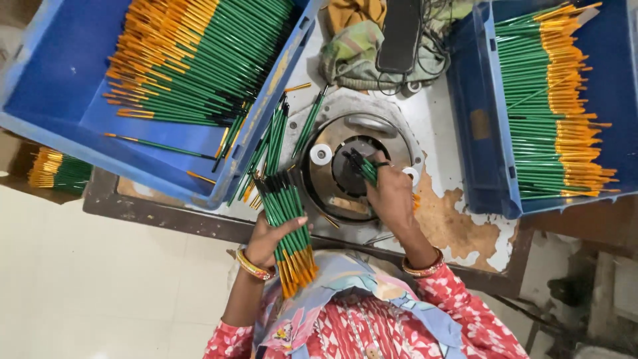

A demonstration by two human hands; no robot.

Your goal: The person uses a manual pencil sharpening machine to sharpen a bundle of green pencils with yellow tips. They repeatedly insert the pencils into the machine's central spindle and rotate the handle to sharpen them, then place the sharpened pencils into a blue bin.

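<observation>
My left hand [269,239] grips a thick bundle of green sticks with orange ends [287,223], black tips pointing away from me. My right hand [392,196] holds a few of the same green sticks [364,166], their black tips pressed over the dark centre of a round metal machine disc [332,174] set in the worn table. A small white roller [321,154] sits on the disc just left of those tips. Loose green sticks [272,143] lie on the table between the disc and the left crate.
A blue crate [60,100] at the left holds a heap of green and orange sticks; another blue crate [482,126] at the right holds a neat row of them. Crumpled cloth and a black device [399,33] lie at the back. More sticks [56,171] sit in a box lower left.
</observation>
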